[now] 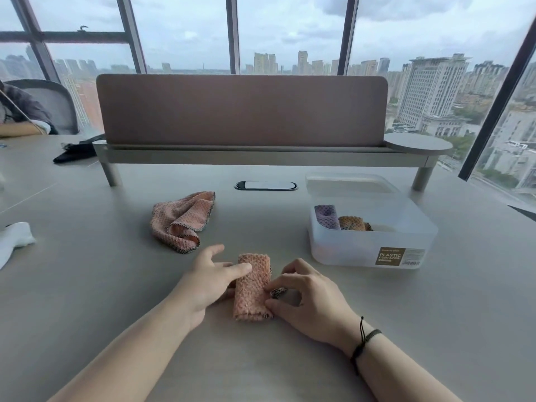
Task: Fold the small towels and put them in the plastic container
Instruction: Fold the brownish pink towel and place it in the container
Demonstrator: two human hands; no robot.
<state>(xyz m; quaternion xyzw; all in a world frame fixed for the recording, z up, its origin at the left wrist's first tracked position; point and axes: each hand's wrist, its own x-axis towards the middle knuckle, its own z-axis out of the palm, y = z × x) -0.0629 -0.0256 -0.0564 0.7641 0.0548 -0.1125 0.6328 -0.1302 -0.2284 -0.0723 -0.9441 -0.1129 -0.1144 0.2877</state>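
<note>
Grey tabletop [87, 285] fills the lower view, matte and wide, under a wall of tall windows [179, 33] that look out on a cloudy sky and city towers. At the far left a seated person's sleeve [20, 108] and a mesh chair back [58, 103] show, with a black cloth bundle [75, 152] on the desk nearby and a white cloth [14, 239] lying at the left edge. Across the middle runs a mauve divider screen [240, 108] above a raised shelf [261, 158] on round legs; below it an oval cable port [265, 186] is set into the surface.

Left of centre an unfolded pink towel [182, 220] lies crumpled and loose on the table. Nearer the camera, the left hand [208, 282] rests with straight fingers laid over the upper left of a folded pink towel [251, 288], pressing it down. That small folded piece lies flat on the table between both hands. The right hand [310, 297], wearing a dark cord bracelet [362, 340] at the wrist, has curled fingers and thumb pinching the towel's right edge, where a dark checked trim sticks out.

Further right stands the plastic container [371, 250], translucent, lid [351, 184] tipped up behind it. Inside sit a purple towel [326, 216] and an orange towel [352, 222], side by side toward the left end.
</note>
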